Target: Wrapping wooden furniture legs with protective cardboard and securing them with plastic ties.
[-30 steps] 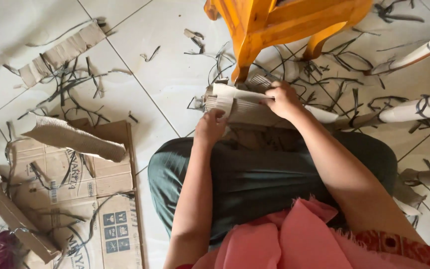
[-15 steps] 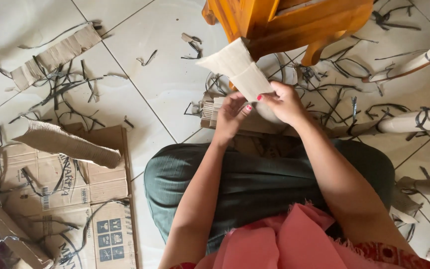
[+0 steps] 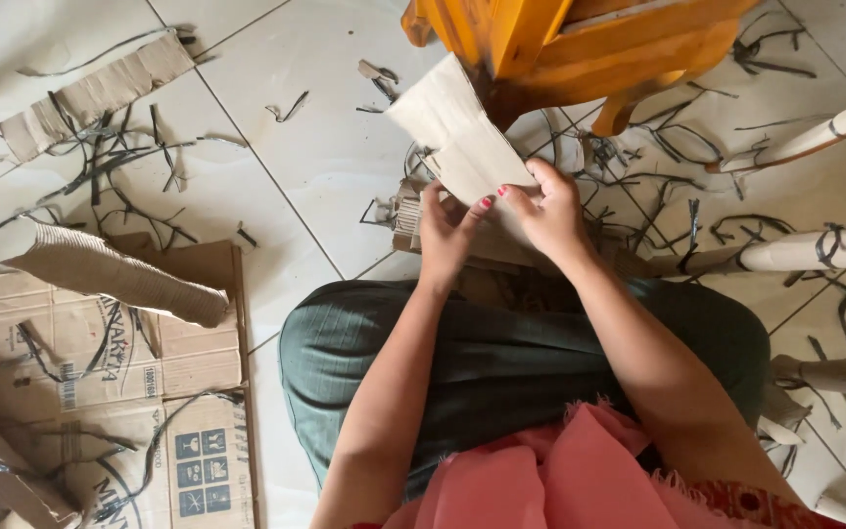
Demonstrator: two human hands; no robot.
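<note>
Since a second ago the cardboard piece [image 3: 457, 137] has come up off the pile: back then it lay flat and rolled up near the knees, now it's lifted and opened out, tilted up toward the orange wooden chair [image 3: 580, 49]. Over the last half second it barely shifts, just a touch higher and more spread.

Both hands are on its lower edge. Left hand [image 3: 447, 235] has its fingers curled in narrow, thumb with the red nail pressed on the near face of the sheet, pinching the bottom corner. Right hand [image 3: 550, 211] is closed on the same edge just beside it, fingers wrapped over the top of the sheet and the thumb tucked under, so the two hands nearly touch. Can't tell how much of the sheet is behind the right palm.

So the cardboard sits above the lap, in front of the dark green trousers [image 3: 501, 362], with its far corner overlapping the chair leg from this angle. Under the hands there's a small stack of corrugated scraps [image 3: 408, 211] on the tile floor [image 3: 325, 147]. Flattened boxes [image 3: 110, 353] lie off to the left, rolled cardboard tubes [image 3: 815, 250] to the right, thin dark offcut strips scattered everywhere.
</note>
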